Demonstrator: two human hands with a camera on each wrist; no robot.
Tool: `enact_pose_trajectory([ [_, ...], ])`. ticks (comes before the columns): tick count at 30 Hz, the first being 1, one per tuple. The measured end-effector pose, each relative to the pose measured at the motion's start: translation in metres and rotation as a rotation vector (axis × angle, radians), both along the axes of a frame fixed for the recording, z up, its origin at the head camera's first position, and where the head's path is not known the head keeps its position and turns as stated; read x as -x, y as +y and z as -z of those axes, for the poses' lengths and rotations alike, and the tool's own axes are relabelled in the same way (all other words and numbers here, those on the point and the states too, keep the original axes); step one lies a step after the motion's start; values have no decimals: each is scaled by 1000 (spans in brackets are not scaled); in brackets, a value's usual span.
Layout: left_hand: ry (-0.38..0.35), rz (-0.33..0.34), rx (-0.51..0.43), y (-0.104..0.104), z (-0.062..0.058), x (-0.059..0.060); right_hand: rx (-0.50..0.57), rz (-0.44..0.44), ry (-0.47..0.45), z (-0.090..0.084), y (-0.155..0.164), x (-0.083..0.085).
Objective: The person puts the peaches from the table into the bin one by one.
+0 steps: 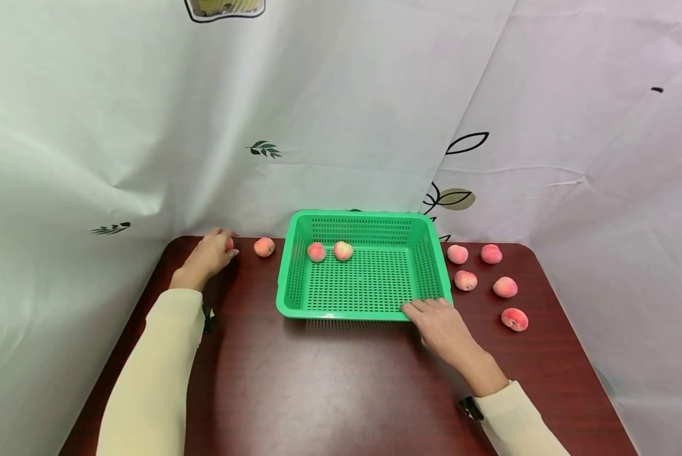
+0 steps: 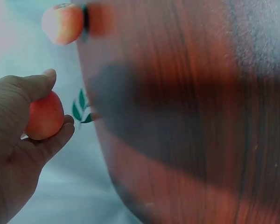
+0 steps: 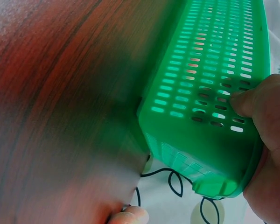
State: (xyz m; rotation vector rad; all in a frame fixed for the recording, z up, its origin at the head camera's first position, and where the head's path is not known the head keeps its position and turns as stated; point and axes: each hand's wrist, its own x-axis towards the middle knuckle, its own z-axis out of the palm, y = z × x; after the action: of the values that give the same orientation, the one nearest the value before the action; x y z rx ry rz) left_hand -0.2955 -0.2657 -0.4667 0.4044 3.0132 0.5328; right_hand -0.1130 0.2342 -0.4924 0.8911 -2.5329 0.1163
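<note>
A green perforated basket (image 1: 352, 216) stands mid-table with two peaches (image 1: 316, 251) (image 1: 343, 251) inside near its back wall. My left hand (image 1: 225, 248) reaches to the table's back left and grips a peach (image 1: 230, 243); the left wrist view shows that peach (image 2: 44, 115) pinched between thumb and fingers. Another peach (image 1: 264, 246) lies just right of that hand, also seen as the peach (image 2: 61, 23) at the table's edge. My right hand (image 1: 432, 309) holds the basket's front right corner, thumb (image 3: 252, 100) on the basket wall (image 3: 200, 93).
Several loose peaches (image 1: 465, 280) lie on the dark red table (image 1: 329, 380) right of the basket. A white curtain with leaf prints (image 1: 375, 95) hangs close behind and beside the table. Bare tabletop lies in front of the basket.
</note>
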Motion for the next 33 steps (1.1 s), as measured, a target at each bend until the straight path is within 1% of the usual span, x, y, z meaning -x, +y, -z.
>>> enact_pose_trajectory([
  [8,60,18,-24,-1,-25,-8,9,-5,18,-1,0,1],
  [12,74,26,-13,4,-37,-13,6,-4,18,-1,0,0],
  [15,93,45,-8,11,-44,-16,6,-7,21,-1,0,0],
  [19,133,84,-10,22,-52,-19,9,-7,20,-1,0,0],
  [23,178,132,-9,30,-57,-21,3,-4,13,0,0,0],
  [29,282,207,-10,40,-63,-24,6,-4,13,0,0,1],
  [33,297,237,-9,50,-68,-26,6,1,8,0,1,1],
])
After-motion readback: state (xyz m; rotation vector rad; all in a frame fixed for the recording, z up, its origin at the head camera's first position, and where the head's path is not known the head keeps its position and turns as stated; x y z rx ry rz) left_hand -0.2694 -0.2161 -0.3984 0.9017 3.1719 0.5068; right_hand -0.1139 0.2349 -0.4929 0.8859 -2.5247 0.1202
